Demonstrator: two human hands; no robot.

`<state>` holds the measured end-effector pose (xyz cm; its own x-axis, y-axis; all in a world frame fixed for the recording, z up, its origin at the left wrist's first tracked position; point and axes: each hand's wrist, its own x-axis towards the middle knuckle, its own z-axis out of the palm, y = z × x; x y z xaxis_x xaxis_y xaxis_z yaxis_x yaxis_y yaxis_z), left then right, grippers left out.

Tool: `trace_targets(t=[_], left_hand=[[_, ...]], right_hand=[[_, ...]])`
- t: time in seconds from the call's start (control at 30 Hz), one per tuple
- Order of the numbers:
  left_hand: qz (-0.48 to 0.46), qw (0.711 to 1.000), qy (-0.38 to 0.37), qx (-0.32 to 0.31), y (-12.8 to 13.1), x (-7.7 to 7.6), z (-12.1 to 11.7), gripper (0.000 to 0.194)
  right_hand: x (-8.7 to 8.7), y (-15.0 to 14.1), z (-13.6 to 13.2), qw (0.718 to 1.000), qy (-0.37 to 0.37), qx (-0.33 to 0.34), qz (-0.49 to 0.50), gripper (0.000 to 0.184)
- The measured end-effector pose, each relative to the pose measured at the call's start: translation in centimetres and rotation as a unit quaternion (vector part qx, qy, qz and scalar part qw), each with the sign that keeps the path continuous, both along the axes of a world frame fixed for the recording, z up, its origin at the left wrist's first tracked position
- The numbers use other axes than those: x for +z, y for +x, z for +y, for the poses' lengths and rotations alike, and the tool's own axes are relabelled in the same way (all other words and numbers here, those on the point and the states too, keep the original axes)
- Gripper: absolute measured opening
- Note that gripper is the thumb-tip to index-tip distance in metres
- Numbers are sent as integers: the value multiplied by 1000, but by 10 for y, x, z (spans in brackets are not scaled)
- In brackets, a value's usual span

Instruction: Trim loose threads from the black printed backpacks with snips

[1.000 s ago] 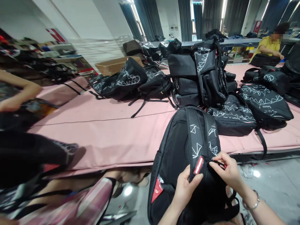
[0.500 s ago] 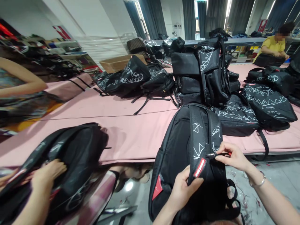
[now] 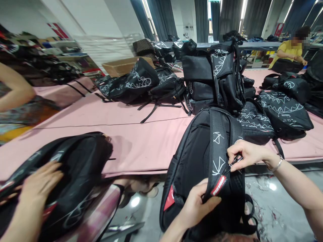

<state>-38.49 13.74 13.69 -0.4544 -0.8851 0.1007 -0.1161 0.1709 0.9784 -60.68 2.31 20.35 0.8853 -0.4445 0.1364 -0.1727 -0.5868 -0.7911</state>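
A black backpack (image 3: 189, 161) leans upright against the table edge in front of me, its straps facing me. My left hand (image 3: 198, 203) is closed on the lower part of a shoulder strap (image 3: 217, 144) with white line drawings, thumb beside the red label (image 3: 218, 185). In my right hand (image 3: 246, 155) are small dark thread snips (image 3: 236, 161), pinched between the fingers. Their pointed tip lies at the strap's edge, just above the label; whether it touches the fabric I cannot tell. A red triangular patch (image 3: 169, 198) shows low on the backpack's left side.
At left, a co-worker's hand (image 3: 41, 181) rests on another black backpack (image 3: 83, 164). More printed black backpacks (image 3: 227, 77) are piled on the pink table (image 3: 141, 141), beside a cardboard box (image 3: 118, 66). A person in yellow (image 3: 287, 50) works at the far right.
My right hand has moved up slightly and turned, with the snips now steeper against the strap. The strap has shifted a little right. The co-worker's hand has slid left, its fingers now straighter.
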Motion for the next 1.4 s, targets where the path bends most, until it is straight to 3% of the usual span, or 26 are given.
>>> trace_targets(t=[0.2, 0.47, 0.73, 1.1, 1.4], left_hand=[[9, 1000, 2, 11, 0, 1, -1, 18], [17, 1000, 15, 12, -1, 7, -2, 18], [-9, 1000, 16, 6, 0, 13, -3, 26], [-21, 1000, -10, 12, -1, 16, -6, 24], [-6, 1000, 8, 25, -3, 17, -6, 22]], right_hand=[[4, -1, -9, 1000, 2, -10, -11, 26], [13, 5, -14, 999, -9, 41, 30, 25], [11, 11, -14, 998, -6, 51, 31, 25], [23, 30, -1, 993, -59, 89, 53, 24], [23, 40, 6, 988, -108, 96, 57, 25]])
